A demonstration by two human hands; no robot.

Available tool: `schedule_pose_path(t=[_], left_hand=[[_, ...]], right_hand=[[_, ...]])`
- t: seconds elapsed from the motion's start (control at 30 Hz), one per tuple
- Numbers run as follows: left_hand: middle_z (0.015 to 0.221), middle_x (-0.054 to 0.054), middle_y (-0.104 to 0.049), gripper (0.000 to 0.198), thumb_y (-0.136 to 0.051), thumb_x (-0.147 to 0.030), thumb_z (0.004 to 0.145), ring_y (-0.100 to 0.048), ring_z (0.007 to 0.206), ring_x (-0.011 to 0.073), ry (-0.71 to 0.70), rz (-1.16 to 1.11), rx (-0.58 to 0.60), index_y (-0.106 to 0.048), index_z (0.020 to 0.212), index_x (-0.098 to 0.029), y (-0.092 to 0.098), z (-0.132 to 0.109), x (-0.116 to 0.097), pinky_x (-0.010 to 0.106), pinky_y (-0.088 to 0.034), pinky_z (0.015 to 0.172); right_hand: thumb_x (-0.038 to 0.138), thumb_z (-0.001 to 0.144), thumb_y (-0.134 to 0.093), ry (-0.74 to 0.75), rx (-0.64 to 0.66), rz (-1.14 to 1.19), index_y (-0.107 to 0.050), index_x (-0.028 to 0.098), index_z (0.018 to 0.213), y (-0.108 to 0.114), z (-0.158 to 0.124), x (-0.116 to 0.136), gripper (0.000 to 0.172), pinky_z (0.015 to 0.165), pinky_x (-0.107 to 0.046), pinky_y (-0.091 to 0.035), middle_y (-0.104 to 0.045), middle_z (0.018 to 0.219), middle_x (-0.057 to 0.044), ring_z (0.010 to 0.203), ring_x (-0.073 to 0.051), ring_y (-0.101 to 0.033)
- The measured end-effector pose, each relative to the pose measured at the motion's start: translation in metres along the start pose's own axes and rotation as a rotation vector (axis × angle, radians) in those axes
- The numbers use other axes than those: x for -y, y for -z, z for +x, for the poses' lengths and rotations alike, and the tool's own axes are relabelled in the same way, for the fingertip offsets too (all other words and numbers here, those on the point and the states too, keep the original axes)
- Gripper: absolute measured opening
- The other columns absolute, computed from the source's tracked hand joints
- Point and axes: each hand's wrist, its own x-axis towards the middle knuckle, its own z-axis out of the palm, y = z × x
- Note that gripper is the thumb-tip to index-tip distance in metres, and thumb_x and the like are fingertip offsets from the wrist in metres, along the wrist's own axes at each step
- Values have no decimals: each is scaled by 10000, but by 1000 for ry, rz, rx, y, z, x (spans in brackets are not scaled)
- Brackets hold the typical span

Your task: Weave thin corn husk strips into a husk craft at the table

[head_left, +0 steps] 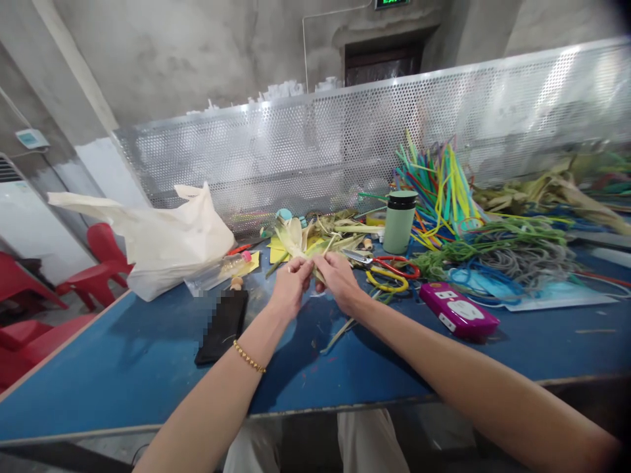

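Observation:
Over the middle of the blue table, my left hand (pixel 292 284) and my right hand (pixel 336 277) meet with fingers pinched together. Between them they grip a pale green-white corn husk (pixel 294 238), whose broad leaves fan out upward past my fingertips. The exact spot that each hand pinches is hidden by the fingers. Just right of my right hand lie scissors (pixel 389 279) with one red and one yellow handle loop. A thin dry strip of husk (pixel 339 335) rests on the table below my right wrist.
A white plastic bag (pixel 172 240) and a black phone-like slab (pixel 223 325) lie left. To the right are a green tumbler (pixel 399 223), a purple box (pixel 458 310), green and grey cords (pixel 513 249) and coloured pipe cleaners (pixel 444 184). A perforated metal screen (pixel 276 144) backs the table (pixel 123 368).

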Motion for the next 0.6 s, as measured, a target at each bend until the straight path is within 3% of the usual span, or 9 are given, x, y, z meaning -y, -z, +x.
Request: schedule_pose_path(t=[0.1,0.17,0.27,0.37,0.47,0.6], left_hand=[[557,-42,-465,331,-734,-438,707,-384,476,68,-38,29,-2,-550,693,-163,-4,-2,5,231,-270,491],[603,-8,-537,333,-624,-490,801,-447,500,93,-64,130,30,-576,761,-163,-2,-2,4,244,-316,513],[634,23,-585,391,-449,-511,902,-494,547,127,-140,442,19,-603,830,-159,7,3,-2,258,-335,537],[617,12,-555,347,-520,-416,873,-465,604,128,-232,805,92,-563,646,-157,18,9,-11,260,-334,582],[575,-23,-514,224,-627,-305,785,-414,578,115,-234,932,147,-574,626,-156,23,10,-21,255,-308,572],[544,-29,-489,228,-586,-252,804,-397,563,113,-265,1042,147,-576,595,-161,19,3,-28,262,-278,562]], right_hand=[[382,860,-482,150,-209,-212,-393,207,581,0,6,-6,342,479,-231,-301,-435,509,35,487,-101,-414],[371,863,-472,218,-241,-252,-394,206,577,3,12,-11,339,491,-235,-283,-424,515,35,514,-105,-391],[415,874,-457,268,-202,-202,-386,211,585,6,19,-18,361,482,-239,-260,-363,483,51,494,-104,-355],[435,862,-484,309,-168,-168,-367,211,567,9,22,-20,388,482,-241,-250,-324,481,57,485,-98,-333],[424,851,-497,338,-109,-184,-371,209,559,12,22,-19,384,491,-245,-254,-332,498,51,497,-98,-332],[418,852,-487,378,-71,-223,-351,214,548,16,21,-17,390,509,-253,-262,-316,503,47,515,-107,-338]])
